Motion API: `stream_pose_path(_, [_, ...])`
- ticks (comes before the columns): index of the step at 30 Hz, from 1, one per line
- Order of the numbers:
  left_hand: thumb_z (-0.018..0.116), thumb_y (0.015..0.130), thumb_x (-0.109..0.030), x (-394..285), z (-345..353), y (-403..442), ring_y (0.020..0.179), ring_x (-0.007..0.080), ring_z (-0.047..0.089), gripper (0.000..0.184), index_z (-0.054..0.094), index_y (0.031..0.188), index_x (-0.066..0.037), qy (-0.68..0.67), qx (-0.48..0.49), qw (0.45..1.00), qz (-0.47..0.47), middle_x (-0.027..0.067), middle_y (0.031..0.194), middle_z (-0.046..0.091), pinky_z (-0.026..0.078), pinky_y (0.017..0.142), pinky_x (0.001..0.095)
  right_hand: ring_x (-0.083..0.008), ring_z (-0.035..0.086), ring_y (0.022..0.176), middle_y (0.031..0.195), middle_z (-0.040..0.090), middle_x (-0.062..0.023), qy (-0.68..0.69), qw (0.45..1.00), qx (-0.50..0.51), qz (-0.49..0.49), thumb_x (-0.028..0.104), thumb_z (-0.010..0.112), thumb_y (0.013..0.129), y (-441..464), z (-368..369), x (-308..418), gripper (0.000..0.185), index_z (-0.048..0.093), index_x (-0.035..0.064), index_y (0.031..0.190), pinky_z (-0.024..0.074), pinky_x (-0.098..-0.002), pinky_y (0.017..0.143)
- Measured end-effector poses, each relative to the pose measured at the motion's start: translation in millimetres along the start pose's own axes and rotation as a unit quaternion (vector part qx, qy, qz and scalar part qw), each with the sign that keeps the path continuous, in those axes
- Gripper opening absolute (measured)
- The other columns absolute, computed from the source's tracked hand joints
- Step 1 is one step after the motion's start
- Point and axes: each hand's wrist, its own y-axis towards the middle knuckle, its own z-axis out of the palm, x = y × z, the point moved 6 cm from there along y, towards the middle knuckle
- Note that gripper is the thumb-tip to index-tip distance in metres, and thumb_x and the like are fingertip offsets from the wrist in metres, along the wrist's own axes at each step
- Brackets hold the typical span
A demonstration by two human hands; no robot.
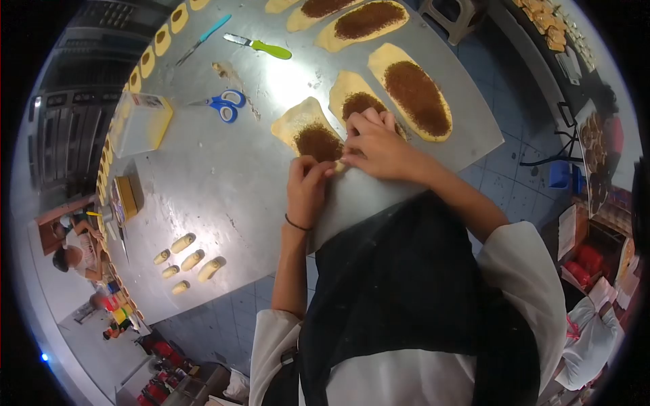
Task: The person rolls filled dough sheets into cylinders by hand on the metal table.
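Observation:
A flat piece of dough point(298, 120) with brown filling spread on it lies before me on the metal table. At its near edge my left hand point(309, 186) pinches the dough between thumb and fingers. My right hand point(374, 143) is closed at the same piece's near right corner, its fingertips on the dough edge. That right hand partly covers a second filled dough piece point(350, 86). Beyond it lies a longer filled dough oval point(414, 91). What sits right under my fingertips is mostly hidden.
Several small dough rolls point(193, 260) stand at the table's left front. Blue-handled scissors point(227, 105), a green-handled spatula point(271, 49), a turquoise-handled knife point(215, 28) and a clear plastic container point(142, 122) lie farther off. Dough pieces point(161, 40) line the far edge. Other people point(81, 254) are at the left.

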Motion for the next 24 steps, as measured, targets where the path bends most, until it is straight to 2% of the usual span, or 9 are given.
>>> stream_pose_path(1, [0.073, 0.081, -0.005, 1, 1, 0, 0.086, 0.0276, 0.057, 0.019, 0.071, 0.100, -0.008, 0.000, 0.004, 1.000, 0.018, 0.0107, 0.097, 0.056, 0.050, 0.074, 0.0362, -0.0222, 0.042, 0.104, 0.101, 0.050, -0.0042, 0.000, 1.000, 0.005, 0.031, 0.029, 0.072, 0.084, 1, 1, -2, 0.019, 0.072, 0.0106, 0.081, 0.0263, -0.0404, 0.089])
stream_pose_path(6, [0.075, 0.081, -0.006, -7, -9, -3, 0.088, 0.0278, 0.056, 0.030, 0.070, 0.110, -0.009, 0.014, 0.042, 0.998, 0.053, 0.0101, 0.098, 0.057, 0.049, 0.074, 0.0350, -0.0212, 0.041, 0.104, 0.100, 0.050, -0.0027, -0.009, 0.999, -0.009, 0.052, 0.031, 0.075, 0.080, 6, 2, -3, 0.020, 0.073, 0.0121, 0.076, 0.0253, -0.0399, 0.088])
stream_pose_path(8, [0.079, 0.078, -0.007, -5, -6, -8, 0.092, 0.0269, 0.057, 0.046, 0.068, 0.123, -0.010, -0.006, 0.052, 0.998, 0.042, 0.0105, 0.101, 0.057, 0.050, 0.075, 0.0339, -0.0211, 0.042, 0.103, 0.099, 0.050, -0.0022, -0.022, 0.998, -0.005, 0.062, 0.032, 0.076, 0.079, 6, 2, -3, 0.020, 0.073, 0.0124, 0.074, 0.0251, -0.0398, 0.088])
stream_pose_path(11, [0.081, 0.074, -0.008, -6, -5, -9, 0.088, 0.0277, 0.058, 0.048, 0.068, 0.121, -0.010, -0.001, 0.031, 0.997, 0.069, 0.0094, 0.100, 0.061, 0.050, 0.073, 0.0352, -0.0211, 0.042, 0.103, 0.098, 0.051, -0.0013, -0.033, 0.997, -0.013, 0.069, 0.032, 0.077, 0.077, 4, 2, -1, 0.020, 0.073, 0.0132, 0.075, 0.0250, -0.0396, 0.088])
stream_pose_path(14, [0.082, 0.072, -0.007, -1, -6, -10, 0.087, 0.0272, 0.059, 0.045, 0.069, 0.115, -0.010, -0.006, 0.006, 0.999, 0.051, 0.0092, 0.099, 0.064, 0.051, 0.074, 0.0351, -0.0211, 0.043, 0.104, 0.099, 0.051, -0.0006, -0.033, 0.995, -0.030, 0.093, 0.033, 0.078, 0.076, 1, 5, -3, 0.018, 0.073, 0.0148, 0.079, 0.0249, -0.0392, 0.088])
stream_pose_path(16, [0.081, 0.073, -0.007, 4, -7, -11, 0.086, 0.0267, 0.060, 0.039, 0.070, 0.110, -0.010, 0.004, -0.013, 0.998, 0.056, 0.0091, 0.098, 0.065, 0.051, 0.075, 0.0348, -0.0209, 0.043, 0.106, 0.100, 0.052, -0.0001, -0.031, 0.986, -0.143, 0.082, 0.031, 0.078, 0.076, -1, 2, -4, 0.016, 0.073, 0.0167, 0.082, 0.0250, -0.0397, 0.087])
stream_pose_path(20, [0.080, 0.073, -0.009, 3, -14, -4, 0.089, 0.0261, 0.060, 0.024, 0.070, 0.095, -0.011, 0.034, -0.024, 0.994, 0.105, 0.0075, 0.099, 0.065, 0.051, 0.075, 0.0347, -0.0220, 0.045, 0.104, 0.103, 0.054, -0.0013, -0.011, 0.994, -0.101, 0.031, 0.028, 0.076, 0.079, -3, 4, -2, 0.014, 0.072, 0.0173, 0.087, 0.0247, -0.0396, 0.089])
stream_pose_path(22, [0.081, 0.073, -0.009, 2, -16, -3, 0.090, 0.0265, 0.059, 0.025, 0.072, 0.097, -0.011, 0.045, -0.043, 0.992, 0.106, 0.0069, 0.100, 0.065, 0.051, 0.075, 0.0346, -0.0232, 0.047, 0.100, 0.103, 0.056, -0.0025, -0.036, 0.997, -0.068, -0.026, 0.027, 0.073, 0.084, -3, 9, -1, 0.014, 0.071, 0.0153, 0.091, 0.0284, -0.0394, 0.090])
stream_pose_path(24, [0.081, 0.073, -0.010, 1, -19, -4, 0.092, 0.0268, 0.059, 0.027, 0.073, 0.099, -0.011, 0.053, -0.058, 0.991, 0.108, 0.0063, 0.101, 0.064, 0.051, 0.075, 0.0345, -0.0235, 0.049, 0.100, 0.102, 0.057, -0.0029, -0.052, 0.994, -0.078, -0.064, 0.028, 0.072, 0.085, -4, 7, 1, 0.017, 0.071, 0.0142, 0.094, 0.0310, -0.0393, 0.089])
